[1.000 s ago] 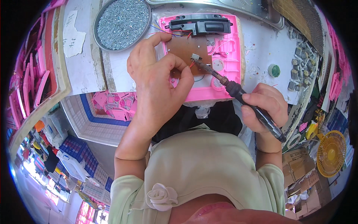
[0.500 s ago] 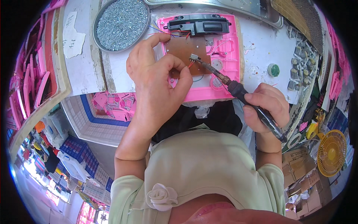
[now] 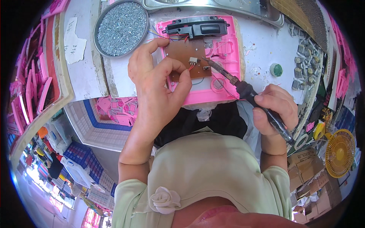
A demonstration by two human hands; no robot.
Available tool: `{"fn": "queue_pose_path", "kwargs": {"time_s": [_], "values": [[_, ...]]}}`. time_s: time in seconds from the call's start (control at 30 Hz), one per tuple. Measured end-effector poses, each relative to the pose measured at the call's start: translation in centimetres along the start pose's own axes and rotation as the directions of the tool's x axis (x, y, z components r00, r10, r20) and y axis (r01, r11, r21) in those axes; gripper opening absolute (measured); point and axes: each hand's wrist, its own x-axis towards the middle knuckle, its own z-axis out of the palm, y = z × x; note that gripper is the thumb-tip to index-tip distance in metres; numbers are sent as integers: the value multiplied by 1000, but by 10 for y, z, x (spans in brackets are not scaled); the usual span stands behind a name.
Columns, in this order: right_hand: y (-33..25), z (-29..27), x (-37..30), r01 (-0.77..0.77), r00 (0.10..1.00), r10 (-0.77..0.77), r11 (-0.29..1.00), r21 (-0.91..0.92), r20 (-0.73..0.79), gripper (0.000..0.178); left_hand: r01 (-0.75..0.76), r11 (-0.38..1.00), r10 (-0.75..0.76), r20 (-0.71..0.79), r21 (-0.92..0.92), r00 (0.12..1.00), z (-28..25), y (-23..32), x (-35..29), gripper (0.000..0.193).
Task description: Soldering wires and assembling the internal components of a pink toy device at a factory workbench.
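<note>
My right hand grips a soldering iron by its dark handle, its tip pointing up and left over a brown circuit board. The tip appears just right of a small pale metal component with several pins. Thin red wires run from those pins to my left hand, whose thumb and index finger pinch them. Another left finger rests at the board's upper left corner. Under the board lies a pink plastic housing, with a black plastic part along its far side.
A round metal dish of small screws stands at the far left. Farther right are a metal tray, a small green round thing and a cluster of grey metal parts. A white basket with pink parts sits below the table's left side.
The soldering iron's tip has come away from the pale component, moving slightly right. My left hand keeps its pinch on the wires. The whole view has shifted a little.
</note>
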Motion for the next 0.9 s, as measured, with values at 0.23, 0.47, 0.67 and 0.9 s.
{"fn": "queue_pose_path", "kwargs": {"time_s": [0.23,0.47,0.67,0.9], "values": [[-2,-31,-41,-143,911,176,983,114,-373,23,-100,993,99,-15,-62,995,-4,-3,-1,12],[-39,-147,-124,-341,461,326,924,175,-825,18,-216,974,216,-11,-69,976,-1,0,2,7],[-133,-208,-213,-481,208,35,874,-71,-977,9,-318,944,320,0,-90,948,-1,-6,-2,11],[-88,-240,-239,-655,58,-2,755,-40,-998,10,-353,932,356,21,-76,934,0,0,-5,8]]}}
